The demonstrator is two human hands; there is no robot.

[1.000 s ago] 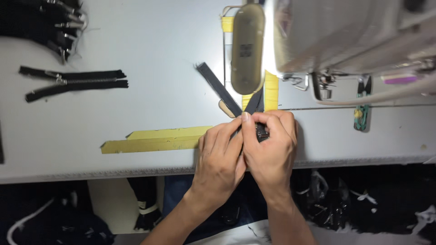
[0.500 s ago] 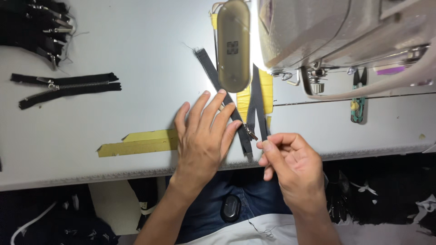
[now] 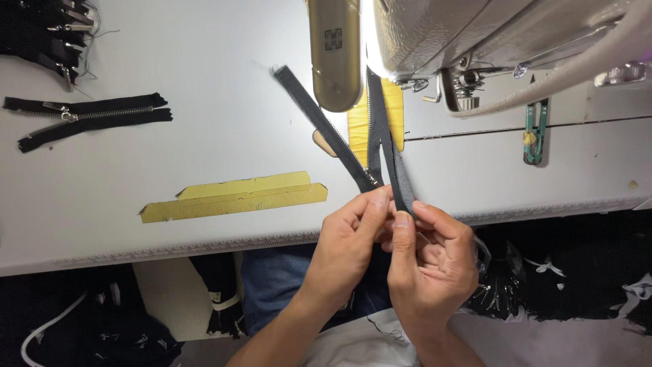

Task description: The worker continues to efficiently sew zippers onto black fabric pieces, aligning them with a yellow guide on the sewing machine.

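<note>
Black zipper (image 3: 353, 146) lies split in a V across the near part of the white desk (image 3: 204, 143), its two tapes meeting at the desk's front edge, where both hands pinch them. One tape runs up and left past the tan lamp housing (image 3: 334, 54); the other runs straight up under the sewing machine (image 3: 489, 41) and over a yellow strip. Left hand (image 3: 350, 248) has its grip closed, thumb and forefinger pressed on the zipper's joined end. Right hand (image 3: 435, 261) likewise has its grip closed on the right tape just beside it, the fingertips of both hands touching. A yellow tape guide (image 3: 234, 197) is stuck flat on the desk to the left of the hands. Well apart, at far left, a second black zipper (image 3: 88, 119) lies half open
</note>
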